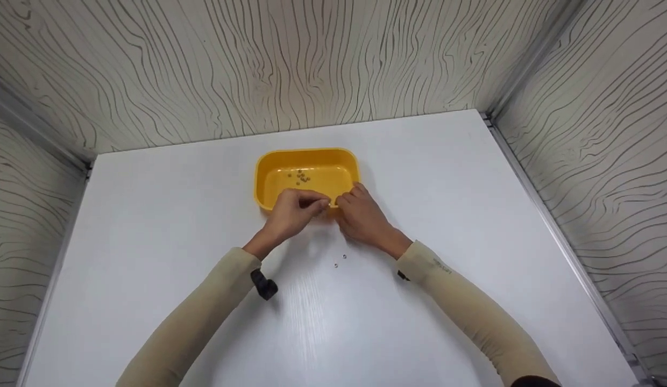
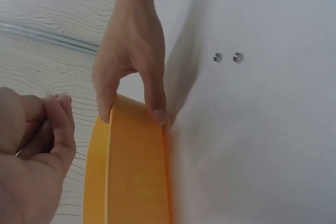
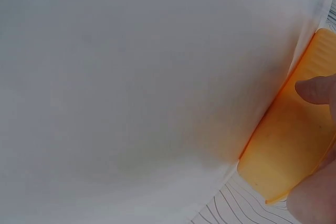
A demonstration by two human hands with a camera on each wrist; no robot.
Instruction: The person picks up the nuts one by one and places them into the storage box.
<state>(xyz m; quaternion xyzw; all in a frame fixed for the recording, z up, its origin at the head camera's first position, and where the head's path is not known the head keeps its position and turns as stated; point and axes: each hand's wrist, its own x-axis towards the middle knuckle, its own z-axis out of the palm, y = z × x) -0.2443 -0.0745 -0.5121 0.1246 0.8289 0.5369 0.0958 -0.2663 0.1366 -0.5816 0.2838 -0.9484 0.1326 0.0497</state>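
Note:
In the head view my left hand (image 1: 291, 215) is over the near rim of a yellow plastic bin (image 1: 263, 185), thumb and fingertips pinched together. A tiny bright bit of what looks like a metal nut (image 1: 329, 204) shows at those fingertips, mostly hidden by them. The left wrist view shows the same pinch of the left hand (image 2: 42, 145) beside the bin wall (image 2: 137, 166). My right hand (image 1: 364, 217) grips the bin's near wall toward its right corner, thumb (image 3: 315, 90) outside and fingers over the rim. Several small nuts (image 1: 301, 177) lie on the bin's floor.
Two loose hex nuts, a nearer one (image 1: 336, 265) and a farther one (image 1: 345, 256), lie on the white table (image 1: 177, 215) between the forearms. Wood-grain panels (image 1: 312, 64) stand behind the table and at both sides.

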